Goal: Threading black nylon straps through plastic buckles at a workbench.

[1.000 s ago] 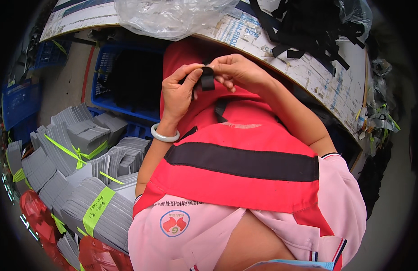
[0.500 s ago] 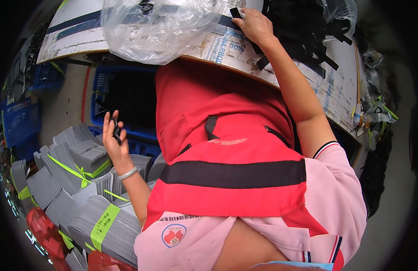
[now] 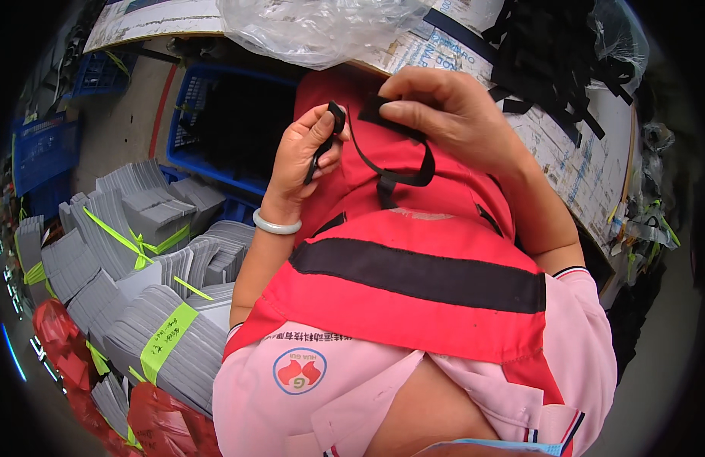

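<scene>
My right hand [image 3: 459, 114] pinches a black strap [image 3: 377, 112] between thumb and fingers, above my lap. The rest of the strap hangs in a loop below the hand, and one thin edge of it curves up close to my left fingers. My left hand [image 3: 305, 152] is closed around a small, slightly glossy black piece [image 3: 335, 116], part of which shows again below the fingers; its exact kind is not clear. The two hands are a short gap apart, over the red apron [image 3: 413, 244]. Whether strap and piece touch is hard to tell.
A worn white table [image 3: 413, 53] stands ahead, with clear plastic film [image 3: 322, 30] and a heap of black straps [image 3: 543, 53] on it. A blue crate [image 3: 186, 114] holds dark material. Tied stacks of grey sheets [image 3: 169, 335] and red bags [image 3: 166, 415] lie at left.
My right hand has come back from the table to my lap, bringing a black strap. My left hand has moved right and up with the black piece, meeting it there.
</scene>
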The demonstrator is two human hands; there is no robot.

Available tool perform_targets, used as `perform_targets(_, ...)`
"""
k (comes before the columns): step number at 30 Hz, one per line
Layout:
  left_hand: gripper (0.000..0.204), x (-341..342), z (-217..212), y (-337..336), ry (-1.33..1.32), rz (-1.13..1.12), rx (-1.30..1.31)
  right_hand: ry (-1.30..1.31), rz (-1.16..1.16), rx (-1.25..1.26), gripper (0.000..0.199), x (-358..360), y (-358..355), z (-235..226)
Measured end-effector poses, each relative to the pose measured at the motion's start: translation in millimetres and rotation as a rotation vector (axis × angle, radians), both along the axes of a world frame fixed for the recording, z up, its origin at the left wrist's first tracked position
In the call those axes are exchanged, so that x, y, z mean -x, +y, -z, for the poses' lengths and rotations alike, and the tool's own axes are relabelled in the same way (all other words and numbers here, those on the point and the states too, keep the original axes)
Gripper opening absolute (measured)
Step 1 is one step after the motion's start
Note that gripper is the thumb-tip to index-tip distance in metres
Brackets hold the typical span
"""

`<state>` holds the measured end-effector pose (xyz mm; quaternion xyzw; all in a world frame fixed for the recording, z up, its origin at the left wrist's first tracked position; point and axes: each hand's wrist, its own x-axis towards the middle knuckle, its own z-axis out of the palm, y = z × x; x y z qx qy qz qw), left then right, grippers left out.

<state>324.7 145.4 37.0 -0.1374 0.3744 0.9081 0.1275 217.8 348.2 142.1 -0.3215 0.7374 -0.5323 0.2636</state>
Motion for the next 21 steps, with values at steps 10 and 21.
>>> perform_targets(10, 0.029, -12, 11, 12, -0.055, 0.043, -0.659, -0.728, 0.052, -0.039, 0.017, -19, -21, 27)
perform_targets(21, 0.029, -7, 13, 9, 0.072, 0.091, -0.526, -0.865, 0.104, 0.081, 0.017, -21, -20, 39)
